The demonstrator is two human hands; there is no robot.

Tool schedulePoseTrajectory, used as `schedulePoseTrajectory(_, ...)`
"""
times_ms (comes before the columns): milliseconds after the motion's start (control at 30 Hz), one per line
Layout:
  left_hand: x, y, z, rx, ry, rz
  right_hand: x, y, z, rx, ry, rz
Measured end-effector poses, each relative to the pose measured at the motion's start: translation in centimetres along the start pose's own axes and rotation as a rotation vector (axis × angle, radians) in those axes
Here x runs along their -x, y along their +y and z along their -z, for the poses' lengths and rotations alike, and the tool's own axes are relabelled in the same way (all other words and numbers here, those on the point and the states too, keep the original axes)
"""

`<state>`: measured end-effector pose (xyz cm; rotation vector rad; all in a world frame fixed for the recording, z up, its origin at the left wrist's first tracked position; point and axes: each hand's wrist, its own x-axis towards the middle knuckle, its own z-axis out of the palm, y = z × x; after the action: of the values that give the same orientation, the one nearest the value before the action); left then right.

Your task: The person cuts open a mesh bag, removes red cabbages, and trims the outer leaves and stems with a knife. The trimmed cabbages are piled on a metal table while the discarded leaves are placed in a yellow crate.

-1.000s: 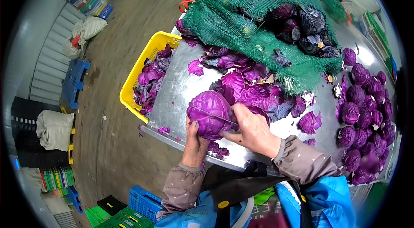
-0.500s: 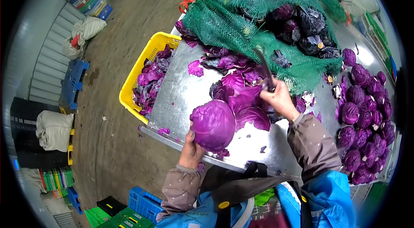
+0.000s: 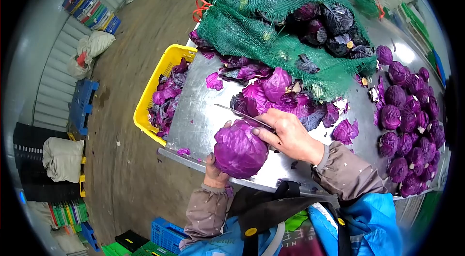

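A peeled red cabbage (image 3: 241, 150) rests in my left hand (image 3: 215, 173), whose fingers wrap its left and lower side over the table's near edge. My right hand (image 3: 290, 135) grips a knife (image 3: 242, 114) by its handle. The blade points left across the cabbage's upper edge, close against the head. Just beyond lie loose purple outer leaves (image 3: 256, 98) in a heap on the metal table (image 3: 193, 115). A single torn leaf (image 3: 345, 131) lies to the right of my knife hand.
A green mesh bag (image 3: 242, 23) at the back holds dark untrimmed cabbages (image 3: 336, 18). Trimmed cabbages (image 3: 407, 135) are piled along the table's right side. Left of the table stands a yellow crate (image 3: 144, 106) filled with leaves. Blue crates (image 3: 167, 234) sit on the floor nearby.
The knife has come down and left from near the mesh bag to the cabbage. Large leaves beside the head now lie on the heap. My left hand still holds the cabbage, now turned.
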<state>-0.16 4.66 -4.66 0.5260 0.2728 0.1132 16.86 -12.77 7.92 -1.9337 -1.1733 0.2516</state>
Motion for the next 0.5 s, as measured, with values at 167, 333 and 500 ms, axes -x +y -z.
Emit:
schedulePoseTrajectory(167,0.3,-0.9,-0.2,0.181,0.050,0.142,1.5,-0.3,0.0,0.197,-0.006,0.017)
schedulePoseTrajectory(333,-1.0,-1.8,0.0,0.276,-0.181,0.164,2.7,3.1,-0.1,0.213,0.337,-0.040)
schedulePoseTrajectory(500,-2.5,-2.6,-6.5,0.218,0.046,0.091,6.5,5.0,2.0,0.190,0.345,-0.508)
